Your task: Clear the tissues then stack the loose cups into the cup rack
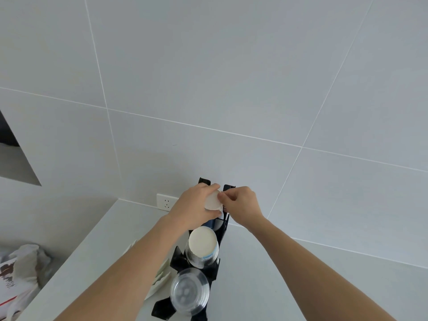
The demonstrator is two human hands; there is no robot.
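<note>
Above the far end of the black cup rack [220, 230], the left hand [194, 206] wraps around a white paper cup [213, 200], and the right hand [242, 206] pinches the cup's edge with its fingertips. Nearer along the rack sit a white cup stack [203, 242] and a clear plastic cup stack [188, 291]. The rack stands on a pale grey worktop [266, 286] against a tiled wall [208, 77]. Left of the rack, a white socket [166, 201] is set in the wall, and crumpled tissues [25, 262] lie beyond the worktop's edge.
</note>
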